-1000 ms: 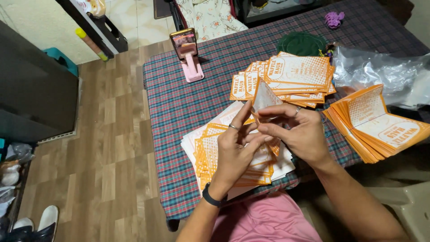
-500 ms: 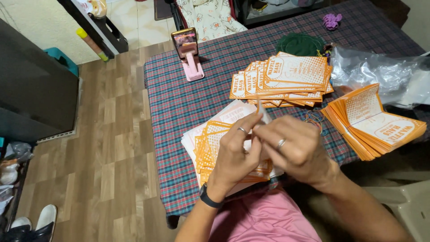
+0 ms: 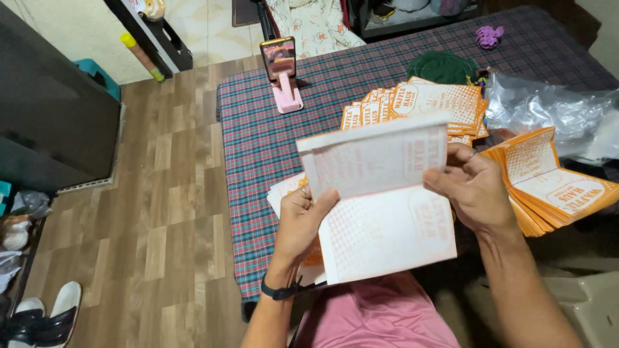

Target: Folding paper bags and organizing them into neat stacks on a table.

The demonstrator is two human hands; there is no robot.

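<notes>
Nearest the camera, the left hand (image 3: 303,222) and right hand (image 3: 474,187) hold a white paper bag (image 3: 380,200) with faint orange print up above the lap, fingers of each clamped on its side edges, the top part folded over toward the viewer. Under it on the plaid-covered counter (image 3: 258,142) lies a flat pile of bags (image 3: 284,190). To the right is a fanned orange stack (image 3: 554,193), another stack (image 3: 425,103) beyond, then a phone on a pink stand (image 3: 281,74).
</notes>
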